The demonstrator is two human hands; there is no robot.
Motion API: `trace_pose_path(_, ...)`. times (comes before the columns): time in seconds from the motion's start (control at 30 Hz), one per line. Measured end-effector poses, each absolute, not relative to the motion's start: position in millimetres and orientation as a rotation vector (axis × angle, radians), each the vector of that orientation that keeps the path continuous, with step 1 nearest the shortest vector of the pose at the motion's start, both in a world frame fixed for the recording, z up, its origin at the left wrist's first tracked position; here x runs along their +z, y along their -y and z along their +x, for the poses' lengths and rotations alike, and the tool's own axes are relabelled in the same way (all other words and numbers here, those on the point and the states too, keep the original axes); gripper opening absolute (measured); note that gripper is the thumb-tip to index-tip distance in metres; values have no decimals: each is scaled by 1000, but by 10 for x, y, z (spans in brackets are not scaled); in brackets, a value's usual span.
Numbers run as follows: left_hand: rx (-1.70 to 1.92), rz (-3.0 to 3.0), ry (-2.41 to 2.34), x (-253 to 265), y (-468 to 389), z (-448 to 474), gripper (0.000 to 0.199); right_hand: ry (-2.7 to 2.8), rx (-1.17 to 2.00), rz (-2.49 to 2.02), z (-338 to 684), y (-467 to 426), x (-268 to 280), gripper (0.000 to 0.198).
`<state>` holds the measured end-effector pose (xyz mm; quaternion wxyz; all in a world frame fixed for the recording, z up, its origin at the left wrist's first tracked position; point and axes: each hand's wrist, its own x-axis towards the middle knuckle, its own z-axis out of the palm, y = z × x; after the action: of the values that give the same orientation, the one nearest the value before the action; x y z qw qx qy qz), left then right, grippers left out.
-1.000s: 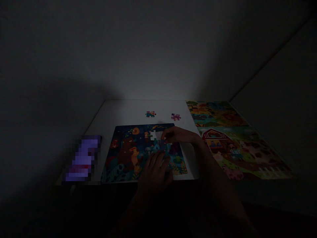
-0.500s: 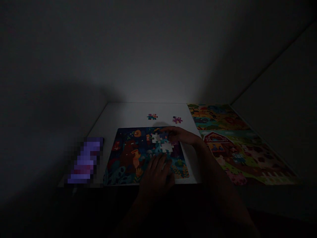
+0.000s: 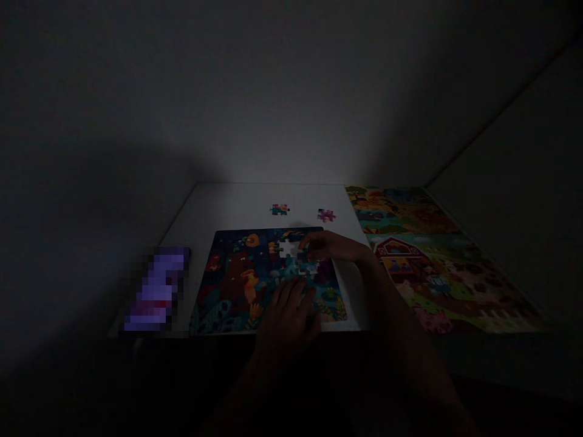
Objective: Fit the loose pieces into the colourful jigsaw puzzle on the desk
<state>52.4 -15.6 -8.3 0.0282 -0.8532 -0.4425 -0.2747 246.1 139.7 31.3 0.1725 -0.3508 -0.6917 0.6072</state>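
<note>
A dark, colourful jigsaw puzzle (image 3: 228, 276) with a bear and a fox lies on the white table. My left hand (image 3: 289, 309) rests flat on its lower edge, fingers stretched forward. Over the upper right part, my right hand (image 3: 323, 246) has its fingers bent down and closed on a bluish puzzle piece (image 3: 308, 267). That piece sits over a gap, with slivers of white showing round it; whether it lies flush I cannot tell. Left of these fingertips, another gap (image 3: 286, 248) shows white. The fingers partly cover the piece.
Two loose puzzle pieces, a teal-and-orange one (image 3: 279, 209) and a purple one (image 3: 326, 215), lie beyond the puzzle. A farm picture (image 3: 437, 279) and an animal picture (image 3: 401, 209) are at the right. At the left is a blurred-out phone-like device (image 3: 157, 288). Walls surround the table (image 3: 218, 203).
My right hand's fingers have bent downward, and the bluish piece now covers most of the lower gap that showed white before. The left hand has stayed in place.
</note>
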Motion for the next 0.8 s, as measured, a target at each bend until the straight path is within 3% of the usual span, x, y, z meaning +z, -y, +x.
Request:
trace_pose_path(0.3, -873, -2612, 1357, -73, 155, 544, 33, 2083, 1649, -957, 2449, -1398, 303, 22)
trace_pose_path(0.63, -899, -2604, 1356, -81, 153, 528, 32, 1823, 1630, -984, 2469, -1408, 335, 40)
trace_pose_path(0.8, -908, -2606, 1354, -82, 155, 540, 32, 1768, 1789, -1034, 2458, -1392, 329, 28)
